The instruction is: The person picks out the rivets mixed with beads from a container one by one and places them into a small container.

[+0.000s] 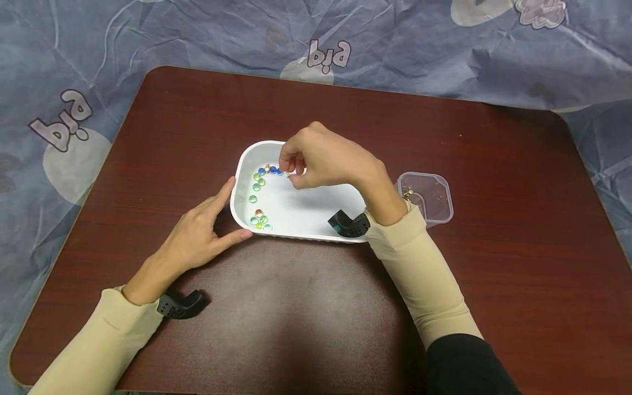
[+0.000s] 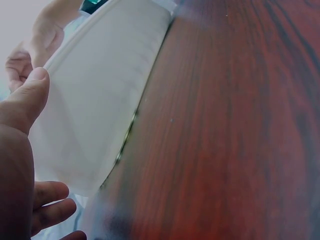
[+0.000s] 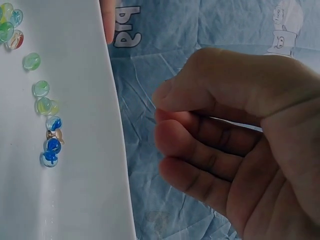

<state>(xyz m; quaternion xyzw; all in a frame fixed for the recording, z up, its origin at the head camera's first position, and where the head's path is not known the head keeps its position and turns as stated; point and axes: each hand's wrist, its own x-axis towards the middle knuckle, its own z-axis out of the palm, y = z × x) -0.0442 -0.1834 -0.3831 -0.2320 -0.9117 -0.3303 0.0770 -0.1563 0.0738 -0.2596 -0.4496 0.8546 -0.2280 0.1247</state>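
A white tray [image 1: 306,214] holds several glass marbles [image 1: 256,187], blue, green and amber, along its left side. A small gold piece [image 3: 59,136] lies among the blue marbles. Spanning the tray's near left corner, my left hand [image 1: 199,230] touches the rim with fairly straight fingers and thumb. Over the tray's far side, my right hand [image 1: 326,156] pinches another tiny gold piece [image 1: 288,174] between thumb and forefinger. In the right wrist view the thumb and curled fingers [image 3: 182,142] hide that piece.
A clear plastic box [image 1: 436,203] with small gold pieces [image 1: 407,193] stands right of the tray, partly behind the right forearm. The brown table [image 1: 518,247] extends around them. Behind it hangs a wrinkled blue-grey cloth [image 1: 395,49].
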